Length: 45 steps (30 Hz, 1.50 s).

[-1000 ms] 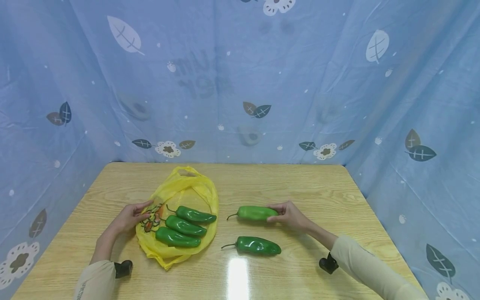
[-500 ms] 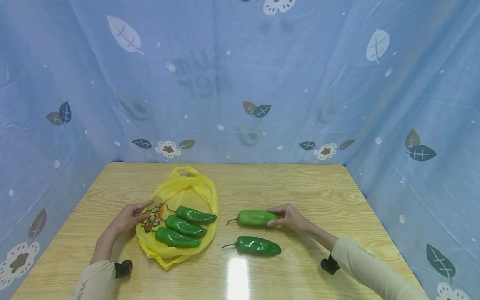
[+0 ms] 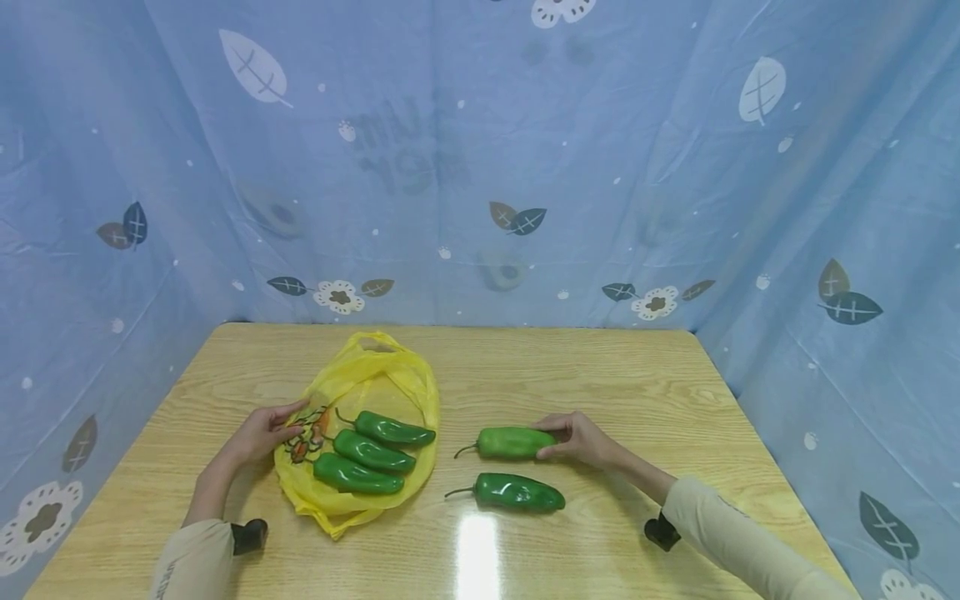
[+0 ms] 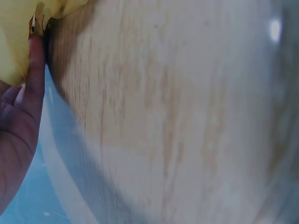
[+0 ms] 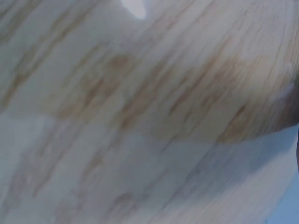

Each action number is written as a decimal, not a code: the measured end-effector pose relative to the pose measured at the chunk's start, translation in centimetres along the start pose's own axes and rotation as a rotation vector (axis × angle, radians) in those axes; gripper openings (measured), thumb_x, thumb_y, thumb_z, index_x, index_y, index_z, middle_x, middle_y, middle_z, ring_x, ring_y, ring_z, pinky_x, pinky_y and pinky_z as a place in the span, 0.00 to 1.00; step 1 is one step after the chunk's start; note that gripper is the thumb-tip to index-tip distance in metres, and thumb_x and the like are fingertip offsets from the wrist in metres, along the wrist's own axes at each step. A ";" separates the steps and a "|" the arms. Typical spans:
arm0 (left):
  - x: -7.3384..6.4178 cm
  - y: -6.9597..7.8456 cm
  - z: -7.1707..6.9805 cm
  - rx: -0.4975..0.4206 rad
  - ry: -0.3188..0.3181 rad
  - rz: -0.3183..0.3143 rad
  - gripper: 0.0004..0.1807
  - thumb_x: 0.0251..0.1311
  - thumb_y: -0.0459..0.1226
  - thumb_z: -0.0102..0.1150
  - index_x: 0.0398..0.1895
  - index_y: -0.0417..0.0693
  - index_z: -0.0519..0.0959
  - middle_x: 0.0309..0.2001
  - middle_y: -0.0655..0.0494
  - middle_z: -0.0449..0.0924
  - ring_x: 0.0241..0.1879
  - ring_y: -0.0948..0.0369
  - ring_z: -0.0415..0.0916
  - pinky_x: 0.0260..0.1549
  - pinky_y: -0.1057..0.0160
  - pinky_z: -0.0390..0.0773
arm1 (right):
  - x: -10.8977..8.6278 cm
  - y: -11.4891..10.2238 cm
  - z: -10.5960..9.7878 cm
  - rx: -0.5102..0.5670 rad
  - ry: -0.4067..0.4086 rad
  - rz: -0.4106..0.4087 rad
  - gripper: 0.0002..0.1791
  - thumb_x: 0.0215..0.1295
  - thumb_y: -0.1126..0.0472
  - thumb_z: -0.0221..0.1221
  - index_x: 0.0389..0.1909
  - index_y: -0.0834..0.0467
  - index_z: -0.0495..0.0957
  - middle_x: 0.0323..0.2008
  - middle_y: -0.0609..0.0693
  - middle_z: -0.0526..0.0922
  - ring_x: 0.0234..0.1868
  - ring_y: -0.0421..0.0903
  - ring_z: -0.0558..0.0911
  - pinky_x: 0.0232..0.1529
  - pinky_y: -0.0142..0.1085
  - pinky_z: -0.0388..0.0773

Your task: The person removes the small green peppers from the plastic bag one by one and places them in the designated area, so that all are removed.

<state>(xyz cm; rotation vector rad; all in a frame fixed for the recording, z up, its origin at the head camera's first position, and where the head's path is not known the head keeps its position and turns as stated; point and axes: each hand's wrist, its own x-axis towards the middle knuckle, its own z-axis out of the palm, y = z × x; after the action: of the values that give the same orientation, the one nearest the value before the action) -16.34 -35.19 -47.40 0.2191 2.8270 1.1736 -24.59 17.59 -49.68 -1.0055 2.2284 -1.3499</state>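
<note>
In the head view a yellow plastic bag [image 3: 384, 388] lies spread on the table's left half. Three dark green peppers [image 3: 367, 451] rest on it side by side, stems to the left. My left hand [image 3: 258, 435] holds the bag's left edge between thumb and fingers; in the left wrist view the yellow film [image 4: 13, 42] sits at the fingers. Right of the bag, my right hand [image 3: 581, 440] grips the blunt end of a lighter green pepper [image 3: 510, 442], whose stem points left. Nearer the front lies another dark green pepper [image 3: 519, 492], untouched.
The wooden table [image 3: 600, 367] ends at the back against a blue patterned curtain [image 3: 480, 192], which also hangs on both sides. Dark wrist cameras show below each wrist, the left one [image 3: 250, 537] and the right one [image 3: 662, 531]. Light glares at the table's front.
My right hand has brought the lighter pepper a little toward the front, closer to the loose dark one. The left hand and the bag have stayed in place; the head view shifted slightly.
</note>
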 end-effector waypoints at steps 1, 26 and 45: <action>0.0 0.0 0.0 0.000 0.001 0.002 0.27 0.64 0.29 0.57 0.65 0.28 0.65 0.62 0.27 0.63 0.58 0.34 0.67 0.46 0.50 0.79 | 0.0 0.0 0.0 -0.001 -0.003 -0.003 0.25 0.57 0.62 0.68 0.55 0.66 0.78 0.52 0.62 0.79 0.47 0.44 0.80 0.43 0.33 0.80; 0.5 -0.4 0.0 -0.012 -0.003 0.017 0.26 0.64 0.29 0.56 0.64 0.27 0.65 0.62 0.27 0.63 0.59 0.34 0.65 0.50 0.46 0.75 | 1.5 -1.9 -2.6 0.168 0.085 0.061 0.20 0.70 0.61 0.56 0.58 0.69 0.74 0.56 0.63 0.77 0.58 0.58 0.76 0.58 0.43 0.73; 0.0 -0.1 -0.1 -0.015 -0.008 -0.004 0.26 0.64 0.29 0.56 0.63 0.25 0.65 0.61 0.25 0.63 0.58 0.33 0.66 0.46 0.49 0.78 | 6.6 -4.7 -2.7 0.190 0.082 0.029 0.18 0.66 0.62 0.60 0.55 0.64 0.79 0.55 0.67 0.77 0.55 0.54 0.79 0.55 0.41 0.76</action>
<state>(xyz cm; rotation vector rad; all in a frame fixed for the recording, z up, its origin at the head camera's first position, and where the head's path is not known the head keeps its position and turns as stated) -16.40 -35.31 -47.43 0.2166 2.8098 1.1898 -28.92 13.09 -43.81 -0.8626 2.1138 -1.5815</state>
